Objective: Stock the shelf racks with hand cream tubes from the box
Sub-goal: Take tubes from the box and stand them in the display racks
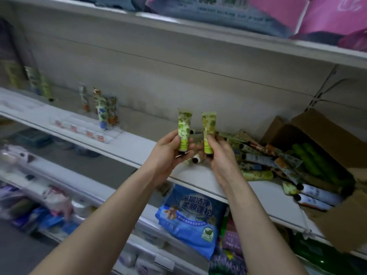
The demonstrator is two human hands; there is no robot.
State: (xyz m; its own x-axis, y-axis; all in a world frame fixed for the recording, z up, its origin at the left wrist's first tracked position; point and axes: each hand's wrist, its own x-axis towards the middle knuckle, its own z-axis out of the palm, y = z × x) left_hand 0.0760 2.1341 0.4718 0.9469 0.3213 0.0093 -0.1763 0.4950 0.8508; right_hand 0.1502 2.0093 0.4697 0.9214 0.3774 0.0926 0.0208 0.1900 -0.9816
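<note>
White store shelving fills the view, with my two hands raised in front of the middle shelf (139, 149). Item, left hand (168, 153): fingers and thumb curled round the lower half of one pale green leaf-print hand cream tube (183, 130), held upright with the crimped end up. Item, right hand (222, 157): thumb and fingers pinching the lower half of one yellow-green tube (209, 132), also upright, just beside the first; whether the two touch I cannot tell. Item, cardboard box (325, 132): lying tipped on the right of the same shelf, flaps open, holding plain green tubes (317, 161) inside and white tubes with dark caps (315, 195) at its mouth. Item, loose pile of patterned tubes (258, 155): spilled flat on the shelf between my right hand and the box. Item, one dark-capped tube (195, 160): lying on the shelf under my hands. Item, clear rack (85, 130): on the shelf to the left, carrying a few patterned tubes (105, 110) standing at its back, front rows bare. Item, further green tubes (37, 82): standing far left, blurred. Shelf below: blue printed pack (190, 215) among other soft packs. Shelf above: pink packs (327, 14).
</note>
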